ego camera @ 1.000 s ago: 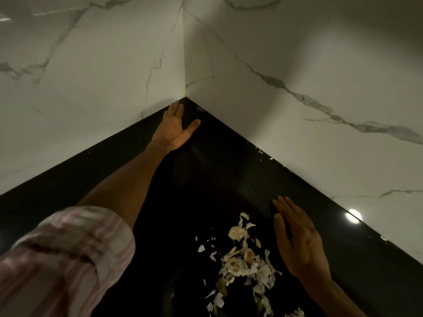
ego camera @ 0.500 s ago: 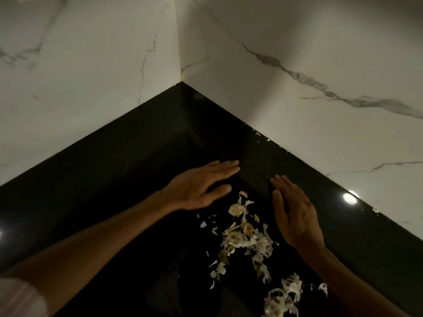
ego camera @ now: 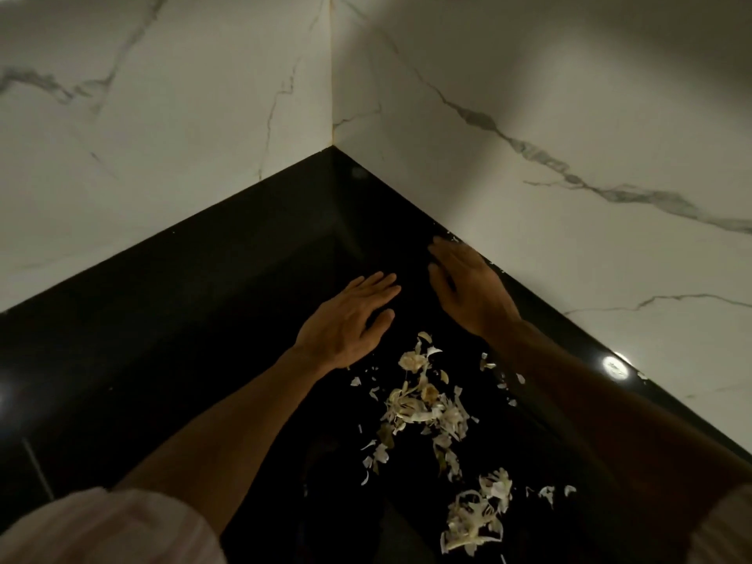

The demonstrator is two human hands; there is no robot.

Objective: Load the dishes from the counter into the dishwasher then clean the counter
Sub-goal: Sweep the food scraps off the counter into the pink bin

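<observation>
Deep in the corner where two white grey-veined marble walls (ego camera: 203,116) meet, the glossy black stone counter (ego camera: 183,319) carries both hands: left hand (ego camera: 346,319) flat, fingers straight and close; right hand (ego camera: 468,287) blurred, fingers straight, holding nothing. Pale, thin, curled peel scraps (ego camera: 423,405) lie scattered just near of them

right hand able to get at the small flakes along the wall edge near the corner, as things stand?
Probably yes. The right hand is open, fingertips next to the flakes where the black counter meets the marble wall; nothing lies between them.
</observation>
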